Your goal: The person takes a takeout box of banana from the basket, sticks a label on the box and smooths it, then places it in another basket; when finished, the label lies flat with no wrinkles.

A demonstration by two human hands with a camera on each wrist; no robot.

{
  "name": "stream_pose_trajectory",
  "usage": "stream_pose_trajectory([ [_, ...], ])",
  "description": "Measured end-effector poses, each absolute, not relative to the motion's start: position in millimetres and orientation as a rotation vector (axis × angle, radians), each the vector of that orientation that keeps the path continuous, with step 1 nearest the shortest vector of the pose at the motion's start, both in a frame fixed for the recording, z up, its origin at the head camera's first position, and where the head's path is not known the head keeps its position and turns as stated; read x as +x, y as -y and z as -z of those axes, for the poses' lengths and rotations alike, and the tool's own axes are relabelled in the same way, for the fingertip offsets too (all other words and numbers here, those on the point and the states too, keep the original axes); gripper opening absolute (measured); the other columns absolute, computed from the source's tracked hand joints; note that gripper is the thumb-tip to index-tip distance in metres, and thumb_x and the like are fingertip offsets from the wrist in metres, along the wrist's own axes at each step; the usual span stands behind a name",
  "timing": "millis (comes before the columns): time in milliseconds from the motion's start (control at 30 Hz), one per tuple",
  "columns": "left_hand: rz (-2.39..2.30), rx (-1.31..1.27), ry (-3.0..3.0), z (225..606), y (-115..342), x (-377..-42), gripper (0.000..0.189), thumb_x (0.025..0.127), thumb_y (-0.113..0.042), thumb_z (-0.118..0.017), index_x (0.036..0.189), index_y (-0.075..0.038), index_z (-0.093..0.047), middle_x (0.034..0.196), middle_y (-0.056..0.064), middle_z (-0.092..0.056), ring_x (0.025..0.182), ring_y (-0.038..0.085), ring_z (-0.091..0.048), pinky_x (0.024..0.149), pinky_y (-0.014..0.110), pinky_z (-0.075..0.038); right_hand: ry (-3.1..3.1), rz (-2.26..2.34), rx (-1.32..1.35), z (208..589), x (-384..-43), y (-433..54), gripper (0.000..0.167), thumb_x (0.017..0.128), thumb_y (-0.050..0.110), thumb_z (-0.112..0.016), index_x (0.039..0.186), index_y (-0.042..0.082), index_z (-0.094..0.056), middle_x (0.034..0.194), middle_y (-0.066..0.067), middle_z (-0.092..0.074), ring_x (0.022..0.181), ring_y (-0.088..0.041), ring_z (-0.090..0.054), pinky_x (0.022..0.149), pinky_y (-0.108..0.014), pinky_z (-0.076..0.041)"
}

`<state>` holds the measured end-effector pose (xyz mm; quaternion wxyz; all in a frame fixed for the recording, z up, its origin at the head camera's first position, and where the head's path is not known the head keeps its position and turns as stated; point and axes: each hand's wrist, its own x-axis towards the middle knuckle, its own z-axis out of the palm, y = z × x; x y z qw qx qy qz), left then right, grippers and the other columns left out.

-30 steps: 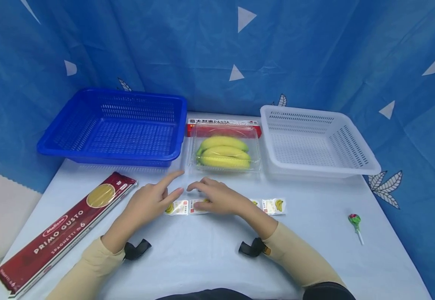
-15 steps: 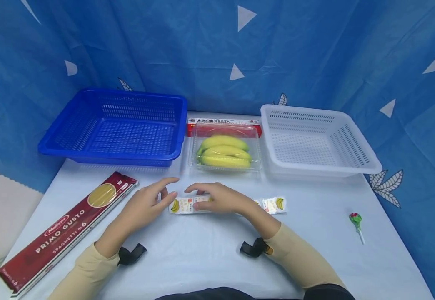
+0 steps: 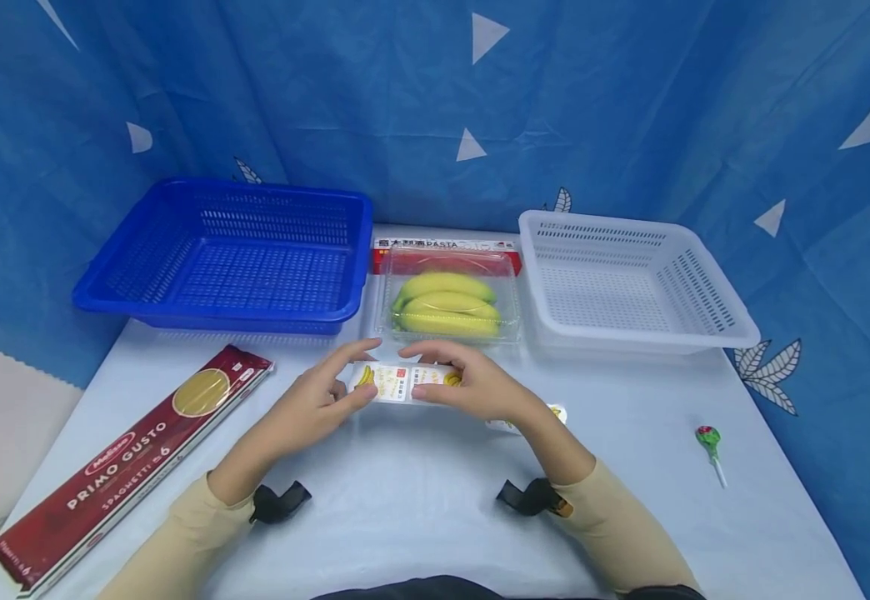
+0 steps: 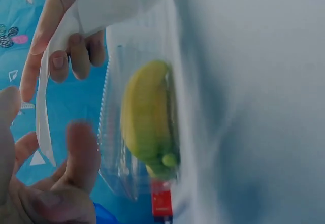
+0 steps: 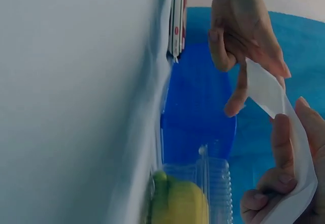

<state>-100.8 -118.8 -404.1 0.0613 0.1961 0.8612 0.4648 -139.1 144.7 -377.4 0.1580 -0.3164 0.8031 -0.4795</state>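
Note:
A strip of small white packets printed with bananas (image 3: 390, 381) is held up off the table. My right hand (image 3: 483, 385) pinches it between thumb and fingers, and its far part droops to the table beside the right forearm. Around the strip's left end, my left hand (image 3: 311, 410) has its fingers and thumb spread apart. In the left wrist view the plain white back of the strip (image 4: 44, 112) hangs down between the left thumb and fingers. The right wrist view shows the strip (image 5: 299, 155) curving across the right hand's fingers.
Behind the hands sits a clear lidded box of bananas (image 3: 446, 312), with a red pasta box (image 3: 446, 244) behind it. A blue basket (image 3: 225, 317) and a white basket (image 3: 645, 337) flank them. A spaghetti pack (image 3: 131, 467) lies left, a lollipop (image 3: 708, 437) right.
My right hand has lifted the packet strip off the table, up and slightly away from me. My left hand has moved right, its thumb and fingers now around the strip's left end.

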Motion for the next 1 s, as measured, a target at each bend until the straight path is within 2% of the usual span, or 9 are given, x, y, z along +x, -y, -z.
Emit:
stream_pose_trajectory([
  [133, -1.62, 0.617, -2.42, 400.5, 112.9, -104.0, 0.061, 0.095, -0.025, -0.068, 0.149, -0.025, -0.039, 0.122, 0.014, -0.055, 0.073, 0.017, -0.057, 0.053, 0.022, -0.045, -2.314, 1.412, -0.859, 373.9, -140.4, -153.2, 0.044, 0.09, 0.021, -0.074, 0.133, 0.022, -0.061, 0.117, -0.001, -0.063, 0.084, -0.019, -0.062, 0.068, -0.028, -0.056],
  [267, -1.708, 0.65, -2.39, 396.1, 105.9, -106.6, 0.064, 0.093, -0.019, -0.071, 0.149, -0.021, -0.041, 0.11, 0.009, -0.055, 0.074, 0.016, -0.052, 0.052, 0.021, -0.041, -2.315, 1.432, -0.852, 372.7, -142.8, -158.8, 0.044, 0.091, 0.02, -0.074, 0.132, 0.023, -0.06, 0.128, 0.001, -0.061, 0.091, -0.02, -0.063, 0.072, -0.029, -0.058],
  [333, -1.722, 0.648, -2.389, 394.1, 102.5, -107.8, 0.063, 0.093, -0.02, -0.071, 0.149, -0.022, -0.041, 0.113, 0.007, -0.056, 0.076, 0.016, -0.054, 0.053, 0.021, -0.043, -2.316, 1.436, -0.848, 372.7, -144.0, -160.2, 0.045, 0.09, 0.021, -0.075, 0.132, 0.023, -0.06, 0.13, 0.002, -0.06, 0.093, -0.02, -0.063, 0.074, -0.029, -0.058],
  [567, -1.726, 0.6, -2.394, 389.3, 94.8, -109.9, 0.059, 0.093, -0.019, -0.071, 0.147, -0.022, -0.045, 0.121, 0.006, -0.06, 0.086, 0.022, -0.063, 0.058, 0.024, -0.051, -2.337, 1.429, -0.868, 372.9, -146.5, -160.1, 0.049, 0.085, 0.022, -0.08, 0.131, 0.024, -0.061, 0.118, 0.001, -0.065, 0.092, -0.02, -0.062, 0.074, -0.028, -0.056],
  [700, -1.74, 0.574, -2.377, 388.3, 92.4, -109.9, 0.059, 0.093, -0.018, -0.07, 0.147, -0.021, -0.046, 0.132, 0.006, -0.056, 0.077, 0.023, -0.065, 0.057, 0.031, -0.055, -2.361, 1.415, -0.93, 372.6, -146.7, -157.7, 0.052, 0.084, 0.024, -0.081, 0.131, 0.021, -0.061, 0.128, 0.004, -0.063, 0.102, -0.017, -0.059, 0.078, -0.028, -0.057],
  [767, -1.744, 0.548, -2.365, 388.2, 91.8, -109.7, 0.059, 0.094, -0.018, -0.07, 0.147, -0.021, -0.045, 0.135, 0.005, -0.055, 0.071, 0.024, -0.066, 0.053, 0.031, -0.053, -2.382, 1.398, -0.958, 372.7, -146.4, -156.1, 0.053, 0.083, 0.025, -0.082, 0.131, 0.02, -0.062, 0.13, 0.004, -0.062, 0.105, -0.016, -0.058, 0.077, -0.027, -0.057],
  [833, -1.75, 0.507, -2.34, 387.7, 91.6, -109.1, 0.059, 0.094, -0.02, -0.07, 0.147, -0.023, -0.045, 0.124, 0.008, -0.063, 0.062, 0.03, -0.065, 0.047, 0.03, -0.048, -2.407, 1.375, -0.977, 373.1, -146.2, -154.5, 0.055, 0.082, 0.026, -0.083, 0.132, 0.021, -0.061, 0.13, 0.004, -0.062, 0.102, -0.016, -0.057, 0.073, -0.026, -0.057],
  [900, -1.755, 0.46, -2.317, 386.9, 91.7, -108.4, 0.059, 0.094, -0.024, -0.07, 0.147, -0.026, -0.044, 0.102, 0.009, -0.072, 0.055, 0.035, -0.062, 0.043, 0.028, -0.042, -2.433, 1.355, -0.986, 373.7, -145.9, -152.8, 0.057, 0.082, 0.027, -0.083, 0.133, 0.021, -0.061, 0.13, 0.004, -0.061, 0.1, -0.015, -0.057, 0.07, -0.025, -0.056],
  [1000, -1.764, 0.407, -2.282, 385.8, 91.7, -107.8, 0.059, 0.094, -0.029, -0.069, 0.147, -0.029, -0.043, 0.071, 0.01, -0.072, 0.047, 0.04, -0.056, 0.039, 0.029, -0.04, -2.481, 1.323, -1.0, 375.3, -145.7, -150.5, 0.059, 0.081, 0.029, -0.083, 0.135, 0.02, -0.06, 0.13, 0.004, -0.062, 0.099, -0.014, -0.057, 0.072, -0.025, -0.055],
])
